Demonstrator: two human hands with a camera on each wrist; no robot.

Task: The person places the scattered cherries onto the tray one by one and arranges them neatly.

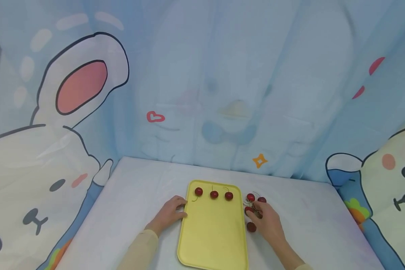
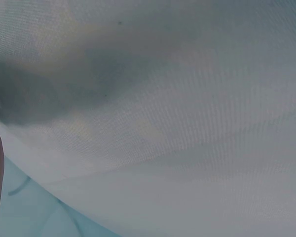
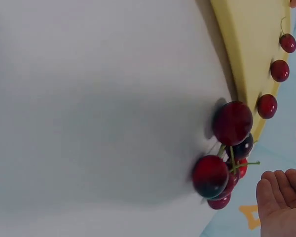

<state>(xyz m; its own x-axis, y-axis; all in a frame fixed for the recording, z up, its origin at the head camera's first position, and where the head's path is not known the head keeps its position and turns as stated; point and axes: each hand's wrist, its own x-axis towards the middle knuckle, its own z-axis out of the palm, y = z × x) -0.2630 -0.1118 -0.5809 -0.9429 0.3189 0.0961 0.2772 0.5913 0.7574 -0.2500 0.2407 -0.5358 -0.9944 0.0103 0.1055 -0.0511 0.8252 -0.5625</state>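
Note:
A yellow tray lies on the white table, with three dark red cherries in a row near its far end: a left cherry, a middle cherry and a right cherry. My left hand touches the tray's left edge with fingertips and thumb. At the tray's right side my right hand reaches over a cluster of loose cherries with green stems. In the right wrist view its thumb and bent fingers stand apart, with no cherry visible between them. A nearer cherry lies beside the tray's edge.
The white tabletop extends on both sides of the tray. A light blue curtain printed with cartoon animals hangs behind and at the sides. The left wrist view shows mostly pale cloth.

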